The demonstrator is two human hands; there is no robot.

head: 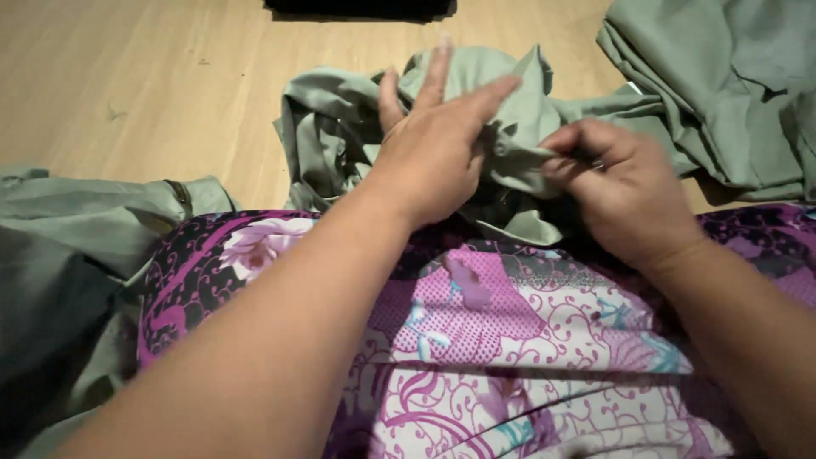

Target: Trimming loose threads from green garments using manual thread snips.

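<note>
A crumpled sage-green cloth (340, 127) lies on the wooden floor just beyond my lap. My left hand (438, 140) rests on it, fingers spread and partly lifted, with its lower fingers pressed into a fold. My right hand (620, 187) is closed, pinching a fold of the same green cloth between thumb and fingers. What the right fingertips grip beyond the fabric is hidden. Both forearms reach over a purple, pink and white floral garment (510, 340) covering my lap.
A pile of the same green fabric (731, 76) lies at the upper right. More green cloth with a small dark fitting (76, 229) sits at the left. A dark object (361, 8) lies at the top edge on the light wooden floor (127, 85).
</note>
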